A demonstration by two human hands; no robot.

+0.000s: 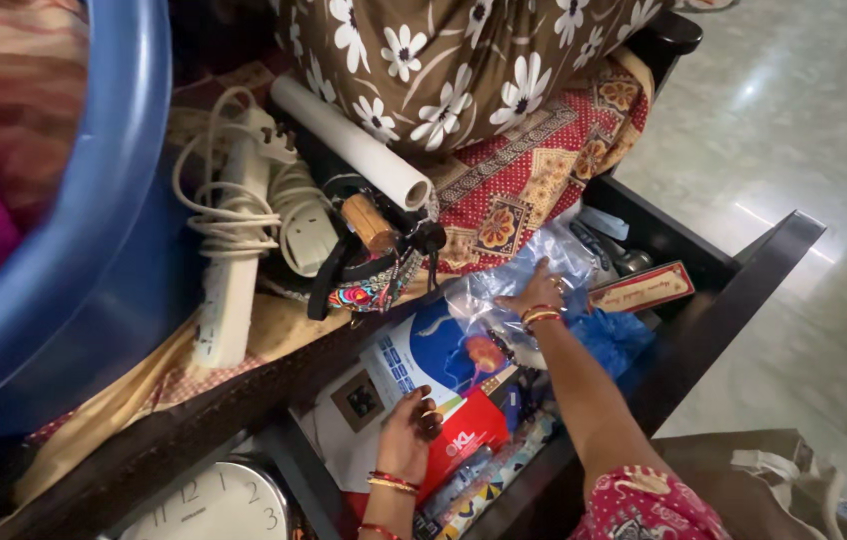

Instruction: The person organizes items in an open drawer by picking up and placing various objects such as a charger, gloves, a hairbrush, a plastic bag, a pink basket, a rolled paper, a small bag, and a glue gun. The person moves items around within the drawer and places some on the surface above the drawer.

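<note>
An open dark wooden drawer (734, 290) is packed with things. My left hand (410, 428) rests on a blue and white box (434, 355), fingers curled over its lower edge beside a red box (466, 440). My right hand (536, 294) reaches deeper into the drawer and presses, fingers spread, on a clear plastic bag (524, 262). A blue crumpled bag (609, 338) lies just right of that wrist. Both wrists wear bangles.
On the cabinet top lie a white power strip with coiled cord (234, 230), a white tube (354, 140), a strap bundle (374, 270) and patterned cloths (524, 180). A big blue tub (94, 220) stands at left. A wall clock (214, 505) sits below.
</note>
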